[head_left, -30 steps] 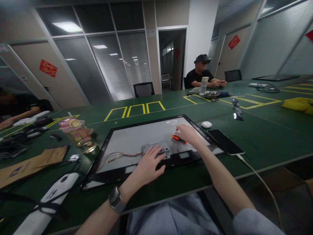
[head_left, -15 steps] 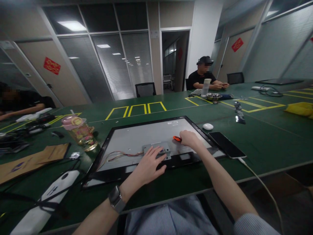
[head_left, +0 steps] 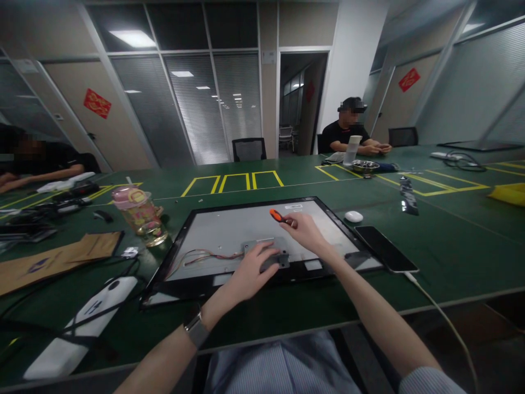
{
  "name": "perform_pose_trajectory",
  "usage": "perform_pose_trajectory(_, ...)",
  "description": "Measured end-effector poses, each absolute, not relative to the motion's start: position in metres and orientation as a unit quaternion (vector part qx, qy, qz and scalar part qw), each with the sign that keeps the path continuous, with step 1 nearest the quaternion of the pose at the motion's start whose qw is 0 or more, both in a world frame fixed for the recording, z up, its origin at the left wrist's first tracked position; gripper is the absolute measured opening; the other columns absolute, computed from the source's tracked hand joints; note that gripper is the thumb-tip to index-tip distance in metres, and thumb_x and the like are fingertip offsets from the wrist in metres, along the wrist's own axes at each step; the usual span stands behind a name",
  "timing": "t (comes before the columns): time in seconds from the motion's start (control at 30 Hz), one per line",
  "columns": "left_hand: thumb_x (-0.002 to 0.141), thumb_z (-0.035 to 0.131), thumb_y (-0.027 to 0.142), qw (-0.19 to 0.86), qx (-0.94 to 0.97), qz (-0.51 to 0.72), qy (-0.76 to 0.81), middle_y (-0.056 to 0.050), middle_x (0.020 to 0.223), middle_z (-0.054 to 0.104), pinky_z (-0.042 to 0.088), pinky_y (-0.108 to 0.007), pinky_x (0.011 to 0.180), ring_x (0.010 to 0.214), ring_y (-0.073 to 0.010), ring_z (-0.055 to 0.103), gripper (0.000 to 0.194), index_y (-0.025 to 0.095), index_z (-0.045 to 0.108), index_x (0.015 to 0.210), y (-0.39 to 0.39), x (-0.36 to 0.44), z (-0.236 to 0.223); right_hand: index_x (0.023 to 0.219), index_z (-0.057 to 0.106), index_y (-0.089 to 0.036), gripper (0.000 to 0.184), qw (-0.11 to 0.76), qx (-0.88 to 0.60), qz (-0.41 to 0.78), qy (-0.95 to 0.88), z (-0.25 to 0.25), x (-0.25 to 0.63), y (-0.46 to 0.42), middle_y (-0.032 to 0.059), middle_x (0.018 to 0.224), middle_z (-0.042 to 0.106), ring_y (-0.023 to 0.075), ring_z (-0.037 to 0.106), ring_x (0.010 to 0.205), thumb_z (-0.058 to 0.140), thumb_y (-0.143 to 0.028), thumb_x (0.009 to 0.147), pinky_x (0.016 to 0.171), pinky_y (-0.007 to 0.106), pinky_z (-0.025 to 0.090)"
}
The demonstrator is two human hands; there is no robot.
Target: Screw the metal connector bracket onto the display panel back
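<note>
A flat display panel [head_left: 233, 224] with a black frame and a grey metal back lies on the green table in front of me. On its back sits a grey metal bracket [head_left: 284, 260], from which thin coloured wires [head_left: 205, 253] run left. My left hand [head_left: 255, 269] rests on the bracket with its fingers stretched out and apart, covering part of it. Above the panel, right of the bracket, my right hand [head_left: 305, 232] is closed round a screwdriver [head_left: 275, 214] with an orange and black handle. The orange end points up and left; its tip is not clearly visible.
To the right lie a phone [head_left: 385, 249] on a white cable and a white earphone case [head_left: 353, 216]. On the left stand a pink-lidded cup [head_left: 141, 216], a brown paper bag [head_left: 61, 260] and a white power strip [head_left: 92, 314]. Two people sit across the table.
My right hand has turned and lifted, swinging the screwdriver's orange end up and left. My left hand stays on the bracket. The view has shifted slightly left.
</note>
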State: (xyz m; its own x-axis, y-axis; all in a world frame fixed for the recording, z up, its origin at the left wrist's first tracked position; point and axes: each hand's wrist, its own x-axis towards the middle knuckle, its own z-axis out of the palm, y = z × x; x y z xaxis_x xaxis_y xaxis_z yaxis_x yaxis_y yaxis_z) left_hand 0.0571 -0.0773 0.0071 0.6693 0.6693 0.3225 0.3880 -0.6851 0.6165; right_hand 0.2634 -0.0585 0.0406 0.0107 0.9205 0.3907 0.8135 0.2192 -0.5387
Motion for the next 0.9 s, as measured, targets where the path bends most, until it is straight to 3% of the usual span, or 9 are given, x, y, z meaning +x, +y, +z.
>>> perform_pose_trajectory(0.07,0.089,0.050,0.037,0.363,0.810,0.340,0.312,-0.010,0.131,0.054,0.036,-0.044,0.107,0.122,-0.0239,0.050,0.041,0.022,0.052,0.126,-0.073,0.057,0.007,0.087,0.068,-0.013,0.027,0.413,-0.535,0.236,-0.698,0.037,0.251,-0.063,0.0055,0.070,0.067,0.0162,0.060,0.061,0.059,-0.038,0.082,0.056,0.026,0.043)
perform_pose_trajectory(0.13,0.089,0.048,0.041,0.472,0.723,0.400,0.309,-0.010,0.129,0.057,0.038,-0.043,0.105,0.121,-0.0241,0.052,0.045,0.020,0.050,0.129,-0.067,0.056,0.006,0.076,0.067,-0.014,0.034,0.425,-0.452,0.380,-0.686,0.031,0.237,-0.068,0.0018,0.060,0.061,0.0125,0.054,0.051,0.060,-0.047,0.079,0.050,0.024,0.040)
perform_pose_trajectory(0.27,0.085,0.055,0.044,0.586,0.610,0.446,0.290,-0.012,0.127,0.058,0.043,-0.042,0.101,0.119,-0.0265,0.054,0.048,0.016,0.054,0.124,-0.060,0.052,0.008,0.065,0.061,-0.014,0.040,0.441,-0.377,0.502,-0.642,0.021,0.215,-0.078,-0.0016,0.055,0.056,0.0093,0.049,0.048,0.062,-0.053,0.076,0.049,0.022,0.039)
perform_pose_trajectory(0.43,0.078,0.066,0.042,0.624,0.546,0.491,0.268,-0.013,0.106,0.069,0.052,-0.039,0.089,0.097,-0.0248,0.066,0.044,0.012,0.059,0.109,-0.057,0.042,0.022,0.070,0.066,-0.014,0.042,0.466,-0.385,0.418,-0.678,0.018,0.215,-0.074,0.0002,0.060,0.059,0.0122,0.053,0.058,0.052,-0.050,0.085,0.057,0.024,0.041)
perform_pose_trajectory(0.6,0.077,0.067,0.036,0.578,0.518,0.567,0.277,-0.005,0.090,0.070,0.058,-0.039,0.072,0.080,-0.0235,0.071,0.054,0.021,0.041,0.122,-0.048,0.026,0.035,0.079,0.069,-0.014,0.034,0.479,-0.465,0.282,-0.689,0.006,0.236,-0.054,0.0041,0.065,0.065,0.0162,0.060,0.063,0.048,-0.039,0.089,0.061,0.027,0.046)
perform_pose_trajectory(0.7,0.078,0.065,0.034,0.531,0.536,0.587,0.293,-0.004,0.093,0.068,0.060,-0.037,0.061,0.071,-0.0210,0.072,0.057,0.026,0.034,0.125,-0.045,0.021,0.036,0.084,0.070,-0.016,0.020,0.436,-0.490,0.149,-0.740,-0.005,0.247,-0.041,0.0073,0.083,0.069,0.0198,0.063,0.080,0.053,-0.028,0.085,0.077,0.033,0.047)
perform_pose_trajectory(0.77,0.079,0.064,0.034,0.498,0.554,0.593,0.305,-0.004,0.094,0.066,0.060,-0.036,0.057,0.067,-0.0187,0.071,0.053,0.026,0.034,0.123,-0.046,0.022,0.035,0.095,0.069,-0.016,0.020,0.385,-0.470,0.149,-0.780,-0.010,0.251,-0.035,0.0093,0.100,0.069,0.0222,0.062,0.096,0.055,-0.024,0.084,0.088,0.036,0.045)
perform_pose_trajectory(0.9,0.079,0.063,0.032,0.414,0.595,0.612,0.316,-0.002,0.092,0.063,0.060,-0.029,0.055,0.065,-0.0153,0.070,0.046,0.023,0.039,0.117,-0.049,0.027,0.030,0.101,0.069,-0.015,0.028,0.313,-0.453,0.218,-0.806,-0.014,0.252,-0.031,0.0112,0.116,0.065,0.0236,0.059,0.108,0.047,-0.027,0.090,0.096,0.039,0.043)
